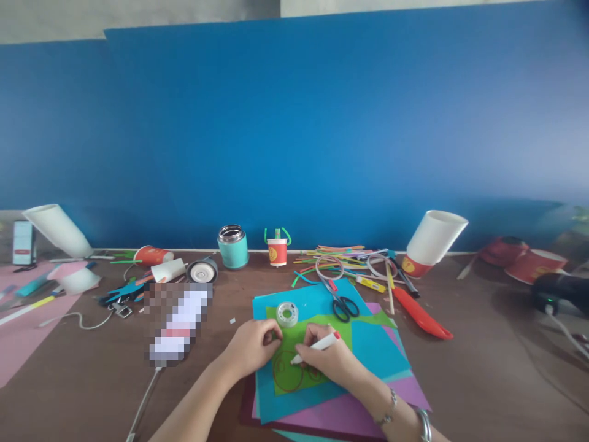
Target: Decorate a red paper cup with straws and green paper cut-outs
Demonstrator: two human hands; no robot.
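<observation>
My right hand (324, 356) is closed around a white marker pen (326, 342) with a red end. Its tip points down and left at a green sheet of paper (329, 325), which bears round reddish outlines, one partly hidden by the hand. On the left edge of that sheet, my left hand (255, 347) lies with curled fingers, closed against the paper. Close to its fingertips is a roll of clear tape (287, 314). Black-handled scissors (345, 307) rest across the stack's far side. Blue paper (380, 353) and purple paper (331, 416) lie underneath.
At the back stand a turquoise jar (233, 250) and a red paper cup (277, 253) with green pipe-cleaner arms. Pipe cleaners (338, 261), a glue stick (370, 284) and stacked cups (435, 239) lie right. A pixelated phone-like object (177, 328) and its cable are left.
</observation>
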